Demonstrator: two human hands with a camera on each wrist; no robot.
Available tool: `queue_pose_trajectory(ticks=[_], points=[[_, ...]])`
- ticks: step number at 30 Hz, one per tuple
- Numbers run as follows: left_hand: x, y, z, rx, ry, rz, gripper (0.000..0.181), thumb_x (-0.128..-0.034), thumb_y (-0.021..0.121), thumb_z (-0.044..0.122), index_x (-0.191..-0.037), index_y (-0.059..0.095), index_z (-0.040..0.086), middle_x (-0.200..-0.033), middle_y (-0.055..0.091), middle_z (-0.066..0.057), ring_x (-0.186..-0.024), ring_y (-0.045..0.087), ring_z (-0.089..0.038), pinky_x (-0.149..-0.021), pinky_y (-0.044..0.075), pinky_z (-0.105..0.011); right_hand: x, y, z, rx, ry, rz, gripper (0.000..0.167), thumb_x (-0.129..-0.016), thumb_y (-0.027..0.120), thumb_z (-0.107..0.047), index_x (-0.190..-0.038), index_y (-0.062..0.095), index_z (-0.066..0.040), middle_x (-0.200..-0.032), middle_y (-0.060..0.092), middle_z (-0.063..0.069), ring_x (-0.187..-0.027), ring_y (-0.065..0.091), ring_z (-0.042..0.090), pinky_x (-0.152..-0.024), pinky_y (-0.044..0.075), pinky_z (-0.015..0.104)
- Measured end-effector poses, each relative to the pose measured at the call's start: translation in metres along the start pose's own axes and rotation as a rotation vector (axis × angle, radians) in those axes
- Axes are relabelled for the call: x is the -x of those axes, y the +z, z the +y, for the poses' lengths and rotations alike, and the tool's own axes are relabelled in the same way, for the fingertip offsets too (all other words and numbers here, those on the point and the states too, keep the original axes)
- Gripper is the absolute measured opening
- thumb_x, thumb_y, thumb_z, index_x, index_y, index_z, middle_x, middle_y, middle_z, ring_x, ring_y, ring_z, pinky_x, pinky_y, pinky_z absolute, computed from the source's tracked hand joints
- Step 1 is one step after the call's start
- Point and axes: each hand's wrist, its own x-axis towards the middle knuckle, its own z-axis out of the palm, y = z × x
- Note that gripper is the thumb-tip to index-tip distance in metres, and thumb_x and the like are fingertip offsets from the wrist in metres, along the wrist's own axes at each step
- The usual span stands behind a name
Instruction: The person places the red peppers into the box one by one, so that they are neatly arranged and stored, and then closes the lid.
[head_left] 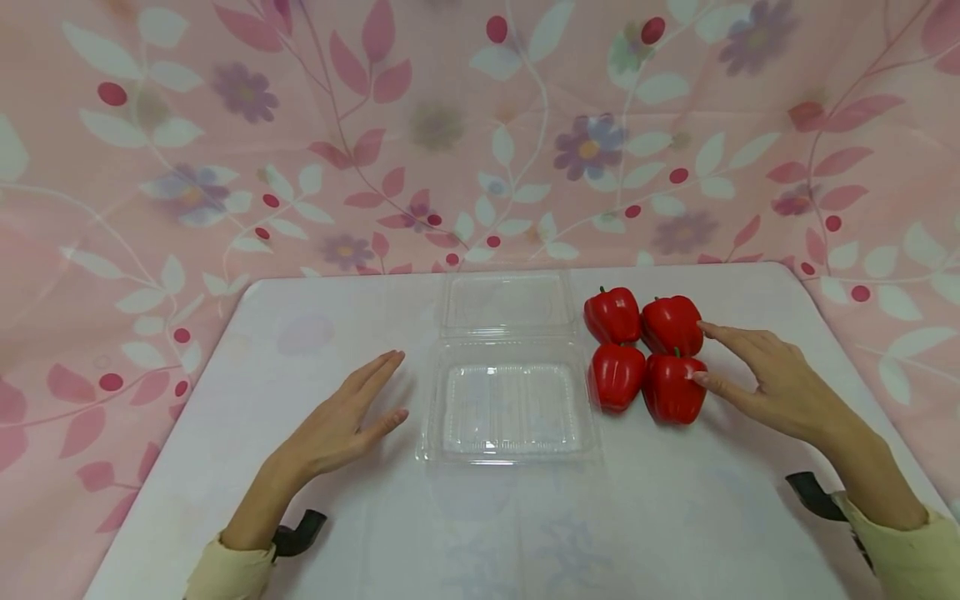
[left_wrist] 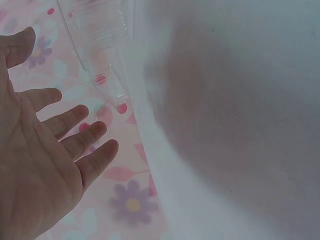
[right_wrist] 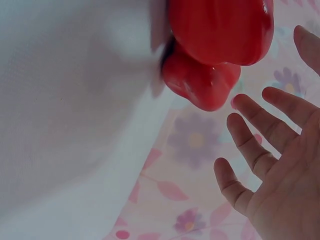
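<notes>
Several glossy red bell peppers with green stems stand in a tight cluster at the right of the table. Just right of them is my right hand, fingers spread and extended, gripping nothing. In the right wrist view a gap shows between its fingertips and the nearest red pepper. A clear plastic clamshell container lies unfolded in the middle, its lid folded back toward the far edge. To the container's left hovers my left hand, empty, fingers straight, a little apart from the container wall.
The white tabletop carries everything, its far edge meeting a pink floral cloth backdrop. Dark curved wrist-camera mounts stick out beside both wrists. The peppers sit right against the container's right side.
</notes>
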Motion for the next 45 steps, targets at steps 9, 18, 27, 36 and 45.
queue_pose_trajectory(ticks=[9,18,27,36,45], points=[[-0.003,0.005,0.005,0.027,0.002,-0.044,0.076,-0.0966,0.051,0.057,-0.158,0.013,0.037,-0.162,0.015,0.011,-0.147,0.021,-0.017,-0.109,0.032,-0.056,0.0,0.002,-0.004,-0.004,-0.012,-0.017,0.076,-0.085,0.076,-0.04,-0.148,0.045,-0.013,-0.14,0.05,0.021,-0.123,0.042,0.043,-0.087,0.037,0.075],[-0.003,0.009,0.008,0.064,0.006,-0.066,0.072,-0.0992,0.052,0.05,-0.159,0.014,0.036,-0.162,0.015,0.011,-0.146,0.022,-0.017,-0.109,0.032,-0.057,0.0,0.006,-0.006,-0.002,-0.059,-0.008,0.07,-0.084,0.078,-0.036,-0.144,0.05,-0.015,-0.136,0.053,0.021,-0.121,0.046,0.042,-0.086,0.039,0.074],[-0.005,0.014,0.01,0.073,0.026,-0.076,0.07,-0.0999,0.051,0.049,-0.158,0.013,0.038,-0.161,0.015,0.015,-0.146,0.02,-0.011,-0.111,0.031,-0.052,0.0,0.012,-0.005,-0.018,-0.088,0.0,0.068,-0.083,0.08,-0.036,-0.142,0.054,-0.016,-0.133,0.057,0.019,-0.118,0.049,0.04,-0.083,0.044,0.071],[-0.009,0.017,0.009,0.076,0.045,-0.095,0.072,-0.1006,0.052,0.044,-0.158,0.011,0.037,-0.162,0.016,0.012,-0.147,0.018,-0.011,-0.114,0.027,-0.048,0.001,0.016,-0.006,-0.021,-0.134,0.02,0.063,-0.082,0.081,-0.032,-0.138,0.058,-0.015,-0.125,0.062,0.017,-0.111,0.054,0.036,-0.08,0.049,0.066],[-0.01,0.019,0.008,0.083,0.056,-0.102,0.071,-0.1011,0.052,0.043,-0.159,0.013,0.032,-0.161,0.021,0.004,-0.146,0.023,-0.017,-0.113,0.028,-0.05,0.001,0.016,-0.006,-0.016,-0.149,0.022,0.057,-0.083,0.081,-0.029,-0.134,0.061,-0.015,-0.121,0.064,0.015,-0.109,0.055,0.034,-0.079,0.051,0.064]])
